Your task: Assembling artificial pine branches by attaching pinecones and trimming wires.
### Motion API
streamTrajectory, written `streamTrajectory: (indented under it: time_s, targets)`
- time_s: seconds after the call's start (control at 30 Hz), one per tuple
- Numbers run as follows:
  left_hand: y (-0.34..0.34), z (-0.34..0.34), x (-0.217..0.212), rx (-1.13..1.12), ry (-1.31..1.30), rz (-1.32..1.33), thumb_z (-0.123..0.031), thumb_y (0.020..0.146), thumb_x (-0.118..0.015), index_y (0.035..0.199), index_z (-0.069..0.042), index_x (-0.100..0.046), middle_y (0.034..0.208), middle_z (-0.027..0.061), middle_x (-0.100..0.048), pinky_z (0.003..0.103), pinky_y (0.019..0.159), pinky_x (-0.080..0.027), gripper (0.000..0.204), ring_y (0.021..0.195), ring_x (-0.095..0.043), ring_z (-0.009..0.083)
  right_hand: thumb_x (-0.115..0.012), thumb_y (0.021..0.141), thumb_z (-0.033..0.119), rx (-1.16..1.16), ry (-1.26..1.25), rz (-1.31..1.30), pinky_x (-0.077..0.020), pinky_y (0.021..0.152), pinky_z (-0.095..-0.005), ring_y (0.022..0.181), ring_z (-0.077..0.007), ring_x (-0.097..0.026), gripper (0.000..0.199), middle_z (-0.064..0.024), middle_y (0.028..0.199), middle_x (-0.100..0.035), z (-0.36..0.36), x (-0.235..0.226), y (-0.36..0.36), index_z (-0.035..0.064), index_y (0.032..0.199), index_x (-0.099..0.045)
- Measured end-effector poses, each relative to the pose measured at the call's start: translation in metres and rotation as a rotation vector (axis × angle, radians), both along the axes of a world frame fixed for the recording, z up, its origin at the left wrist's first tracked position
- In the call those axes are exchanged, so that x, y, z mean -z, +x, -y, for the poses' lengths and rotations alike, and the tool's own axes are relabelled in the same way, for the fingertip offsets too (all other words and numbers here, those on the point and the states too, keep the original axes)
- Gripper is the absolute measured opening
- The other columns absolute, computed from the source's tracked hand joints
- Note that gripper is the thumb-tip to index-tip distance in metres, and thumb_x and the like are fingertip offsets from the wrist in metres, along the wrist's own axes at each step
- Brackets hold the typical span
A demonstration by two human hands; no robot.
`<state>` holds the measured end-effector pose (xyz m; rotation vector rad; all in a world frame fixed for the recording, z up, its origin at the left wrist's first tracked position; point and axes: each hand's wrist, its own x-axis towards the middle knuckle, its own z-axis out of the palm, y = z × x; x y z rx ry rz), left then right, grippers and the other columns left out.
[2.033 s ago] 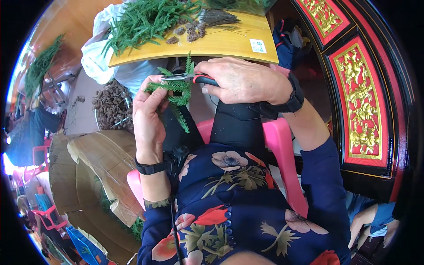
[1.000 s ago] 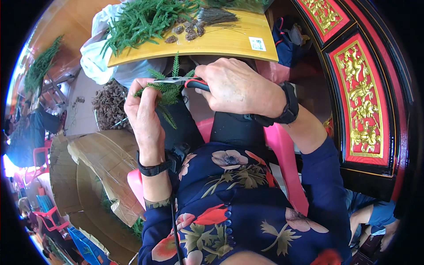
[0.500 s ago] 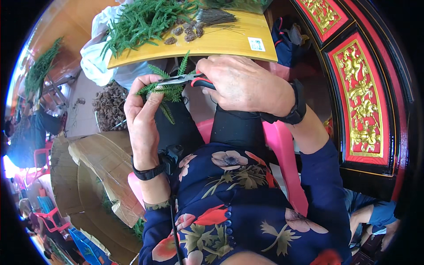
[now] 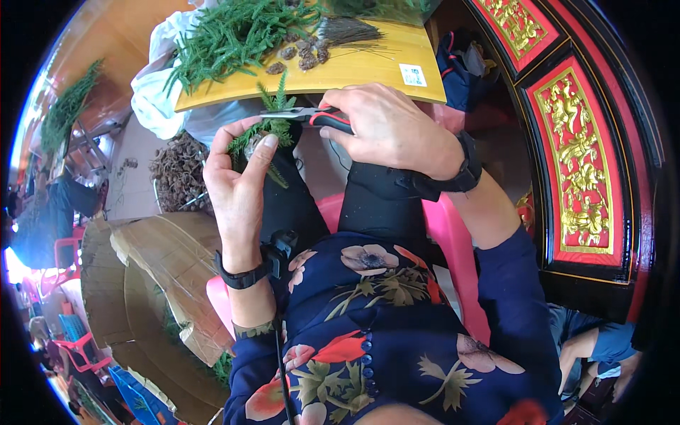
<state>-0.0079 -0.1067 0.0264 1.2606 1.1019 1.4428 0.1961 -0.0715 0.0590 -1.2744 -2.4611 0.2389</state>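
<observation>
My left hand [image 4: 237, 188] pinches a green artificial pine sprig [image 4: 278, 131] above my lap, just in front of the table edge. Between its thumb and fingers a brown pine cone [image 4: 254, 144] partly shows against the greenery. My right hand [image 4: 397, 131] is wrapped round needle-nose pliers [image 4: 330, 120] with red and black handles. Their jaws point left and lie over the top of the sprig, near my left fingertips. Whether the jaws grip anything, I cannot tell.
Ahead is a yellow table [image 4: 354, 78] bearing a heap of green sprigs [image 4: 227, 42], several pine cones [image 4: 307, 61] and a bundle of thin dark wires [image 4: 348, 30]. A basket of brown cones [image 4: 177, 173] and a torn cardboard box [image 4: 163, 262] stand left. A carved red-gold panel [image 4: 581, 163] is right.
My left hand has shifted slightly right and turned the sprig, bringing the pine cone into sight. The pliers have moved slightly right and up.
</observation>
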Motion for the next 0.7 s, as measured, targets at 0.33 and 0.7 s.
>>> streamTrajectory:
  time_s: [0.33,0.7]
  targets:
    - [-0.001,-0.001,0.003,0.146,-0.137,0.358,-0.001,0.084,-0.065,0.117,0.002,-0.054,0.099,0.0052,-0.063,0.023,0.081,-0.048,0.035,0.086,-0.06,0.0108,-0.066,0.085,0.018,0.107,-0.171,-0.545,-0.0453,0.064,-0.0275,0.067,-0.0118,-0.056,0.022,-0.0058,0.073,-0.061,-0.003,0.006,-0.001,0.0003,0.099,-0.062]
    - [0.017,0.006,-0.005,0.132,-0.023,0.155,0.004,0.082,-0.065,0.123,0.002,-0.048,0.099,0.0048,-0.061,0.022,0.078,-0.048,0.044,0.085,-0.058,0.0096,-0.067,0.083,0.017,-0.021,-0.288,-0.551,-0.0442,0.062,-0.0273,0.065,-0.0087,-0.052,0.021,-0.0072,0.069,-0.059,-0.015,-0.002,-0.02,-0.0008,0.093,-0.062]
